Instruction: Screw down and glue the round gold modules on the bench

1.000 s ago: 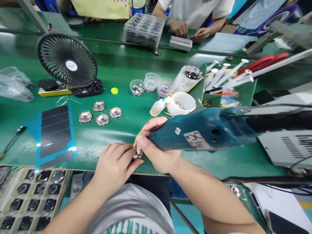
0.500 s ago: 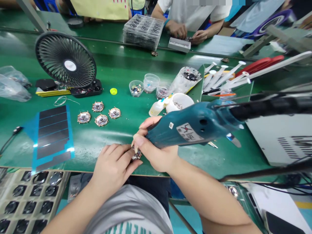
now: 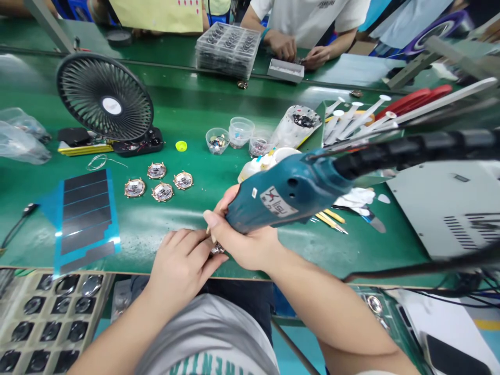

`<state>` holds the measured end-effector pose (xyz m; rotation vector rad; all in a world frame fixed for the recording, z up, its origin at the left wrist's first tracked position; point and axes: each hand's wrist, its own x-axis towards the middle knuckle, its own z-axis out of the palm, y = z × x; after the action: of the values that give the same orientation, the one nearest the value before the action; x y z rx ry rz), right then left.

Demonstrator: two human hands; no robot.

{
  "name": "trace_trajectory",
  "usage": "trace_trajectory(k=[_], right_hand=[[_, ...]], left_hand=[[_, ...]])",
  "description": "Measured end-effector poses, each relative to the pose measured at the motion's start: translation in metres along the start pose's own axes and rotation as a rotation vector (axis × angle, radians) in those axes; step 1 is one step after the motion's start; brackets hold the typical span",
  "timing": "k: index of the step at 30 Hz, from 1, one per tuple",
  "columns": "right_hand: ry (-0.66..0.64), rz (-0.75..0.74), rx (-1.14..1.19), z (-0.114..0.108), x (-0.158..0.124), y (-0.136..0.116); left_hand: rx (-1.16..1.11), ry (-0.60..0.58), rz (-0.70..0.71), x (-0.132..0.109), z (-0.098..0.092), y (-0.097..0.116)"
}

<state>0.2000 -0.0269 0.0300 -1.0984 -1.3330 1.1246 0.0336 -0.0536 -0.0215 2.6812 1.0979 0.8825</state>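
Note:
My right hand (image 3: 242, 237) is shut around the grip of a teal corded hand tool (image 3: 279, 197), whose black-sleeved cord runs off to the right. My left hand (image 3: 179, 265) pinches a small round metal part (image 3: 217, 249) close under the tool's front end. The fingers of both hands meet around that part and hide most of it. Several gold-rimmed round circuit discs (image 3: 162, 192) lie on the green bench mat (image 3: 148, 229), left of my hands.
A black desk fan (image 3: 104, 104) stands at the back left, beside small plastic cups (image 3: 239, 132). A tray of syringes (image 3: 351, 122) sits back right, with a grey machine (image 3: 445, 208) right. A dark foil sheet (image 3: 86, 219) lies left. A person works across the bench.
The teal tool has shifted left and tilted, with its cord end higher, uncovering yellow-handled tools on the mat. Both hands stay around the small metal part.

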Motion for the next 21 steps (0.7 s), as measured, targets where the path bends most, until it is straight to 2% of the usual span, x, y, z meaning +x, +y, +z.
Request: trace_trajectory(k=[8, 14, 17, 21], right_hand=[[0.076, -0.167, 0.123, -0.002, -0.004, 0.006], [0.145, -0.19, 0.246, -0.008, -0.003, 0.008], [0.152, -0.174, 0.381, -0.009, -0.001, 0.007], [0.234, -0.168, 0.485, -0.01, 0.005, 0.002]], left_hand=[[-0.02, -0.018, -0.023, -0.005, 0.003, -0.001], [-0.071, -0.018, -0.066, -0.007, 0.0, 0.0], [-0.091, -0.027, -0.135, 0.004, -0.004, -0.002], [0.001, -0.037, -0.057, 0.029, 0.001, -0.013]])
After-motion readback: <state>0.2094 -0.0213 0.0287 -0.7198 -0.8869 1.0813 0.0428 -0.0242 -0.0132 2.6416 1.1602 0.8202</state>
